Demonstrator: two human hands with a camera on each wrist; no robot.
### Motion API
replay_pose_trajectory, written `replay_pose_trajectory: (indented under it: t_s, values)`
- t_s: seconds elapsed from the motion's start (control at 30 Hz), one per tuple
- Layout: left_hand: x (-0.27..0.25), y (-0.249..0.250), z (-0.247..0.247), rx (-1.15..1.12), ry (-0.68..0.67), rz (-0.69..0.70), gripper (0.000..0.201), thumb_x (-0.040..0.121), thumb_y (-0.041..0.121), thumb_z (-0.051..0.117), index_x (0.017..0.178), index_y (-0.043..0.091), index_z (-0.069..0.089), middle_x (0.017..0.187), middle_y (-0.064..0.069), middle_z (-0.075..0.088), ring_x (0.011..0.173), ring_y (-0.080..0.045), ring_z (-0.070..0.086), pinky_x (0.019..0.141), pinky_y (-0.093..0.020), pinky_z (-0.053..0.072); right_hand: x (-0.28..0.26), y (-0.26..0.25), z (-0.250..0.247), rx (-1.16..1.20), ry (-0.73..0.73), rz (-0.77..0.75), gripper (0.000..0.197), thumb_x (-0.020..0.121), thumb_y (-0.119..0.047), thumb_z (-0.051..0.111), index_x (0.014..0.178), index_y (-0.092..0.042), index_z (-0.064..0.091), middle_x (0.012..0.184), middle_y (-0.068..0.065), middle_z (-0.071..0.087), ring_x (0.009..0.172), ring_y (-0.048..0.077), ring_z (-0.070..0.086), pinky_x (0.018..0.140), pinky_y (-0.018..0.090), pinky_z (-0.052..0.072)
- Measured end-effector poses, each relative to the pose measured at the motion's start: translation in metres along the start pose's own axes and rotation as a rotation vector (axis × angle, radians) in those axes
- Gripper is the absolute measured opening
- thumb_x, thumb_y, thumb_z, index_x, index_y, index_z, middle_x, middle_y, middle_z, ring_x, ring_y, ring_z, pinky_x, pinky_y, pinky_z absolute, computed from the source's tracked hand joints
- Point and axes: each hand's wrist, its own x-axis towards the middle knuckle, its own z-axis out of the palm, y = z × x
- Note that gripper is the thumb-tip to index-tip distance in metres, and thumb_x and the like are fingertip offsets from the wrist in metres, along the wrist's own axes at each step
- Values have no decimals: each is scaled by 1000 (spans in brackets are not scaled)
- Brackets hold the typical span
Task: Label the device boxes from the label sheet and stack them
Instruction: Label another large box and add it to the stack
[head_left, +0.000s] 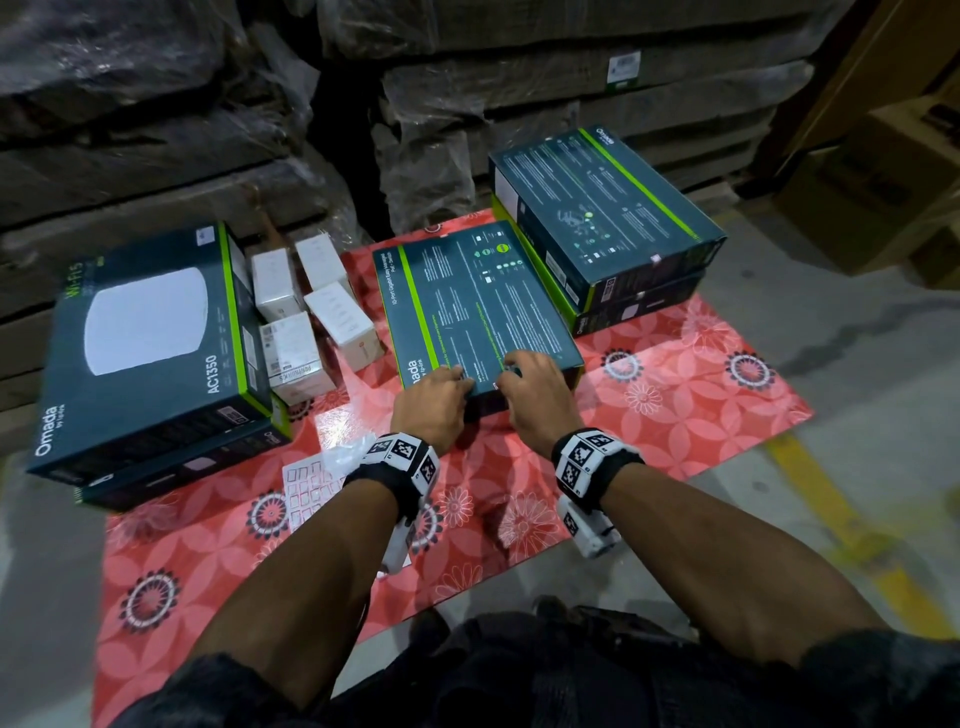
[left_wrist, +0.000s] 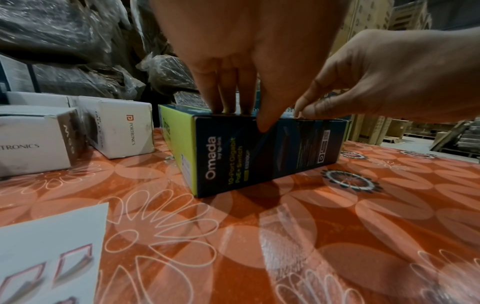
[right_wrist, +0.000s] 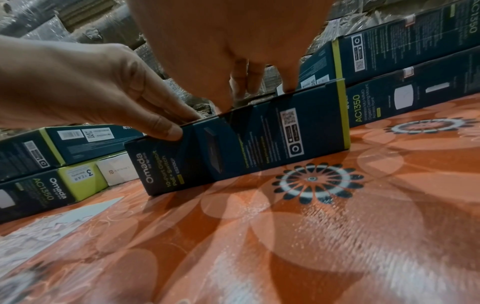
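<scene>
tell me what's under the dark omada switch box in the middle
The dark teal Omada switch box lies flat on the red floral mat. Nothing else shows beneath, though its underside is hidden.

A red mat with a flower pattern (head_left: 675, 415) covers the middle of the head view, spread over a grey concrete floor (head_left: 857, 364). A yellow painted line (head_left: 841, 519) runs across that floor at the lower right. Four small white cartons (head_left: 311, 306) stand close together on the mat left of centre; the left wrist view shows the word PORTRONICS printed on their sides. Behind them, across the top of the frame, dark bundles wrapped in clear plastic film (head_left: 156, 104) are piled in layers. At the upper right edge sit plain brown cardboard cartons (head_left: 883, 182). A white label (head_left: 623, 66) is stuck on one wrapped bundle near the top.
</scene>
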Motion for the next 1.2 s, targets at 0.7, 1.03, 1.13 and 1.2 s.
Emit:
replay_pose_trajectory:
  t_s: [0.7, 1.03, 1.13, 1.2]
  values:
    - [-4, 7, -4, -157, 56, -146, 22, 94, 25, 58, 113, 16, 64, 124, 3, 57, 110, -20, 55, 76, -32, 47, 13, 24, -33, 392, -128, 598, 56, 90, -34, 66, 139, -13, 50, 149, 12, 35, 137, 31, 35, 116, 43, 31]
    - [10, 6, -12, -197, -1, -300, 24, 86, 32, 70, 105, 18, 72, 112, -6, 59, 110, -28, 54, 80, -39, 49, 35, 18, -28, 295, -465, 738, 112, 75, -68, 70, 157, -23, 8, 164, 19, -12, 151, 40, -9, 122, 53, 3]
    - [13, 7, -13, -186, -12, -310, 25, 84, 33, 72, 104, 18, 72, 112, -5, 59, 109, -28, 54, 79, -40, 49, 38, 15, -26, 266, -494, 753, 114, 75, -64, 73, 156, -21, 6, 163, 21, -13, 150, 41, -11, 122, 52, 2]
    - [12, 7, -11, -174, -8, -302, 24, 85, 32, 72, 103, 17, 72, 110, -6, 57, 108, -28, 54, 75, -40, 47, 39, 14, -26, 258, -474, 761, 109, 74, -59, 76, 153, -20, 13, 162, 22, -5, 149, 42, -3, 121, 51, 8]
